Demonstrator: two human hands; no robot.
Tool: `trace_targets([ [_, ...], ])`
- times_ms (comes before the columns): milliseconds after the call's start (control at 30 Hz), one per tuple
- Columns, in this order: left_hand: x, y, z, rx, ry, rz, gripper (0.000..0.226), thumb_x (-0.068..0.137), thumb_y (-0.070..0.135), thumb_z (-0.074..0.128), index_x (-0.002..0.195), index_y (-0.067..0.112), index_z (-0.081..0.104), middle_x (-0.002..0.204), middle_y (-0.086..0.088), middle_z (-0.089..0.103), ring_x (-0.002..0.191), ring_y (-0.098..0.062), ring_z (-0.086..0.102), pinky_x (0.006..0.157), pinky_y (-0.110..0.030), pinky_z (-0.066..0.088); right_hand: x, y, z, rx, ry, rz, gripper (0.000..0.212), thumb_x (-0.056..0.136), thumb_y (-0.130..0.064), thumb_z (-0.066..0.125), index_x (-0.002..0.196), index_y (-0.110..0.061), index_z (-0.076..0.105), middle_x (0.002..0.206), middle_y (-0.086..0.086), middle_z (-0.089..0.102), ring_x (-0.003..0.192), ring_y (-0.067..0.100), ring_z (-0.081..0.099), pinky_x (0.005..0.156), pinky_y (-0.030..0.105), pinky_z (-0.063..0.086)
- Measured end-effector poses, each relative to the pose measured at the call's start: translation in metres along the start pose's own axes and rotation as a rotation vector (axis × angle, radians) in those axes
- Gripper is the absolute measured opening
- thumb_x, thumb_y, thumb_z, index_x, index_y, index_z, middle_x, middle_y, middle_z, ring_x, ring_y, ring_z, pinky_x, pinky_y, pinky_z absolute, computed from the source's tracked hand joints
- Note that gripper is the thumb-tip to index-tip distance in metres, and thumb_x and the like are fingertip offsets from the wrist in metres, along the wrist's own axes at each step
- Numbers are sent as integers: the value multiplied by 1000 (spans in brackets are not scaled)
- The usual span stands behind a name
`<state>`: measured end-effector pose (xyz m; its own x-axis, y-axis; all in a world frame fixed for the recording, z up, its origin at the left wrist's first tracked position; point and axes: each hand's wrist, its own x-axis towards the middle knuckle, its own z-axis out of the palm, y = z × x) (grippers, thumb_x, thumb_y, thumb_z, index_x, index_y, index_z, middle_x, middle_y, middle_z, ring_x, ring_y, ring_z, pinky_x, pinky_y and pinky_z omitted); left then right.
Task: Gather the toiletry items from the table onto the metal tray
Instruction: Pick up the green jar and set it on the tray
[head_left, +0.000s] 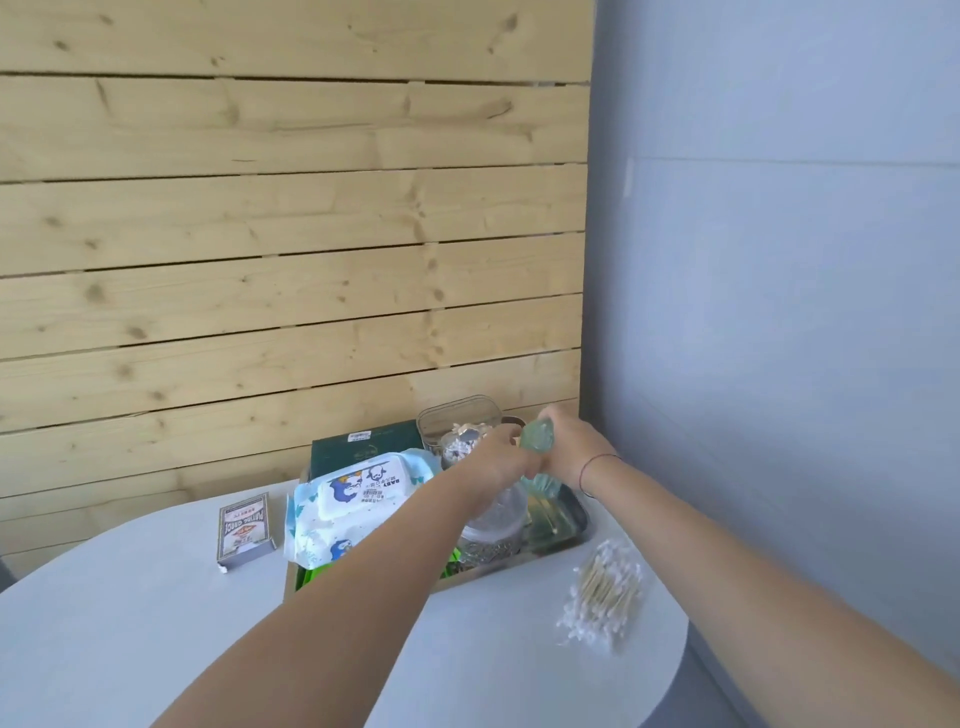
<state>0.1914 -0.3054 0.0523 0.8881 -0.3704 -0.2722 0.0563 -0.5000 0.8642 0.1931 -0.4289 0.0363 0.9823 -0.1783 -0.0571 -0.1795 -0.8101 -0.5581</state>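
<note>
Both hands met over the metal tray (563, 525) at the desk's (156, 623) far edge. The right hand (569, 441) was closed around a green bottle (536, 441). Left hand (496, 457) grip: cannot tell. Cotton swabs (605, 592) lay near the right edge, beside the tray.

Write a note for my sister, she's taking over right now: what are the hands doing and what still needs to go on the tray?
Hands: right hand is closed around a green translucent bottle above the back of the metal tray. Left hand is beside it, over a clear jar; its grip is hidden.
On the tray: baby wipes pack, the clear jar, green packets at the front.
Behind the tray: a dark green box and a clear lidded container.
Left: the cotton swabs lie loose on the table, right of the tray. Set the bottle down, then collect them.
The playing cards box isn't a toiletry; leave it.
</note>
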Motion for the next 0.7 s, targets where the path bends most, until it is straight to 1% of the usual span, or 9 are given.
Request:
trace_targets([
  [100,12,-8,2,63,36,-51,21,81,1,50,100,7,55,83,-7,48,71,-18,46,60,-23,34,7,6,14,3,-39,-23,53,70,-38,70,114,-21,45,102,3,59,84,24,57,74,35,48],
  [167,21,-13,5,80,74,-43,14,82,3,51,93,7,59,93,-13,52,74,-23,48,59,-24,37,12,10,22,16,-51,-26,54,69,-40,69,113,-20,45,100,1,60,89,25,59,81,37,50],
  [267,25,-15,9,96,132,18,22,84,6,51,102,16,58,110,-16,51,65,-20,47,52,-21,35,15,13,27,69,-78,-44,59,73,-36,68,121,-17,41,103,1,54,90,24,55,74,33,45],
  [367,28,-18,8,110,184,82,28,83,2,48,106,10,63,98,-13,44,50,-13,38,37,-12,27,19,11,29,105,-134,-83,59,80,-28,66,129,-11,39,121,7,48,96,19,47,79,27,38],
  [433,24,-19,7,92,218,114,33,83,1,49,114,5,62,99,-23,44,49,-12,38,33,-9,26,19,11,28,81,-155,-82,58,83,-30,63,132,-10,39,131,11,43,108,21,45,89,28,38],
  [500,17,-21,4,60,239,152,39,84,1,50,119,14,60,107,-25,53,58,-16,46,43,-9,33,18,13,24,14,-142,-55,64,84,-43,59,136,-12,37,139,13,40,123,27,43,102,35,37],
  [567,3,-23,-7,-9,242,217,40,84,-1,47,115,18,62,107,-10,63,78,-13,56,58,-13,42,14,7,18,-33,-59,-8,74,86,-54,52,143,-12,29,147,13,33,134,32,35,107,40,33],
  [633,-14,-24,-21,-87,273,308,39,84,-4,44,107,19,66,107,1,67,79,3,62,63,-9,46,6,-7,10,-24,125,-20,69,90,-50,49,144,-11,30,148,14,33,135,34,34,106,39,33],
  [700,-32,-27,-42,-143,335,372,41,83,-6,43,93,25,67,95,9,68,78,3,64,67,-10,48,-5,-34,6,7,277,-106,55,93,-40,49,138,-11,38,142,12,39,129,33,40,100,37,37],
])
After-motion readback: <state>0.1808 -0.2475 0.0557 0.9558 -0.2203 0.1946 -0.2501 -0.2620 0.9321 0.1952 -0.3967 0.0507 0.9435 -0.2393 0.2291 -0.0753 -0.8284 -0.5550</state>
